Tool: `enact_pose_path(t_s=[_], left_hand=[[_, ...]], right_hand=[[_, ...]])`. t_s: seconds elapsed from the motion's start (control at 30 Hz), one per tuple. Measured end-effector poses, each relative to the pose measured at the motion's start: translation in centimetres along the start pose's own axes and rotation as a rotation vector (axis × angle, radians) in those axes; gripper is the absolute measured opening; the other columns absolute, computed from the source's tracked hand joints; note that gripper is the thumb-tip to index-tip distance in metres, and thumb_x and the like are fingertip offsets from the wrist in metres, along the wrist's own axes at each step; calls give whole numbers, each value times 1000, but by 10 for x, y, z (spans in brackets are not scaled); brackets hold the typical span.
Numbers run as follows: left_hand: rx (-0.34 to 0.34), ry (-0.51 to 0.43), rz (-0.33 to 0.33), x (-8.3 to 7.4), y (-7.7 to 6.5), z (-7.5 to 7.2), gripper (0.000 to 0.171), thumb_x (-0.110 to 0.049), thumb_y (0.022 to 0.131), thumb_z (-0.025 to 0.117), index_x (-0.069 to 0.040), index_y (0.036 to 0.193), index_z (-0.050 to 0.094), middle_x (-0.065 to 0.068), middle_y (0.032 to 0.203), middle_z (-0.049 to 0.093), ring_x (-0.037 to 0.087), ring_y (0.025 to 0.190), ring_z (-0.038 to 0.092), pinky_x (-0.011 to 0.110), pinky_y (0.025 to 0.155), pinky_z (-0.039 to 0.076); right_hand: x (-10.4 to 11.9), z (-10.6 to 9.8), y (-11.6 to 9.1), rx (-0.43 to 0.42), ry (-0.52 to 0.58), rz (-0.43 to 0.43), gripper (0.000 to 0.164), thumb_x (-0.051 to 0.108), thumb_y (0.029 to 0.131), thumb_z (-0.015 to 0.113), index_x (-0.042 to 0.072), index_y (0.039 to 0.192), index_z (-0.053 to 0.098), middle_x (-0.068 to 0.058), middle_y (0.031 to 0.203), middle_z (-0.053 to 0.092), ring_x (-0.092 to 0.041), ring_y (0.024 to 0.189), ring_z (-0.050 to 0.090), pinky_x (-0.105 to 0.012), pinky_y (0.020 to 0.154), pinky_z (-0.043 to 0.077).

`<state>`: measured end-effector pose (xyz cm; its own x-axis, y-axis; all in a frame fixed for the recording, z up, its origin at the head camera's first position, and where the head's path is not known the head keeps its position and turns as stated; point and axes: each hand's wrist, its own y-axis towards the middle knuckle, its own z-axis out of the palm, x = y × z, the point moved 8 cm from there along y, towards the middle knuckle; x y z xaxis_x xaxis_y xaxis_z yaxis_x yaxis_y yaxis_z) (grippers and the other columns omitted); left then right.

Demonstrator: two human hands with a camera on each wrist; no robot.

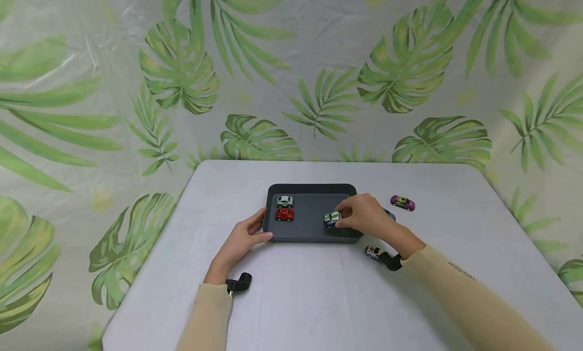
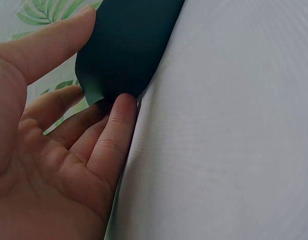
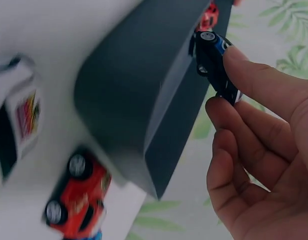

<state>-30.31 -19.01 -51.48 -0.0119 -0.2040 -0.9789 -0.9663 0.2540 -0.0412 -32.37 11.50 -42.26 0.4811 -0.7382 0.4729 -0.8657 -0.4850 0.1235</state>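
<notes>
My left hand (image 1: 241, 239) holds the dark grey tray (image 1: 309, 238) at its left end, with the thumb at the front corner and fingers along the side. In the left wrist view, thumb (image 2: 68, 37) and fingers touch the tray's end. Over the tray's right part, my right hand (image 1: 364, 214) pinches a silver, green and blue toy car (image 1: 332, 219) between thumb and fingers; its dark underside faces the right wrist camera. Inside the tray, at the left, a pale green toy car (image 1: 285, 202) stands behind a red toy car (image 1: 284, 215).
Right of the tray, a purple toy car (image 1: 403, 203) lies on the white table (image 1: 300, 300). A blue toy car (image 1: 389, 214) is partly hidden by my right hand. A white toy car (image 1: 373, 252) is near that wrist. The right wrist view shows another red toy car (image 3: 81, 195) outside the tray.
</notes>
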Motion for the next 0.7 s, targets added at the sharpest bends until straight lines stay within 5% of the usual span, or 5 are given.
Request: enact_pose_path(t_s=[0.7], left_hand=[[14, 26, -11, 2, 2, -1, 82, -19, 90, 79, -28, 158, 35, 6, 160, 35, 21, 143, 39, 40, 112, 38]], right_hand=[[23, 44, 29, 55, -52, -2, 35, 28, 78, 89, 10, 106, 80, 11, 77, 67, -4, 69, 59, -29, 65, 53]])
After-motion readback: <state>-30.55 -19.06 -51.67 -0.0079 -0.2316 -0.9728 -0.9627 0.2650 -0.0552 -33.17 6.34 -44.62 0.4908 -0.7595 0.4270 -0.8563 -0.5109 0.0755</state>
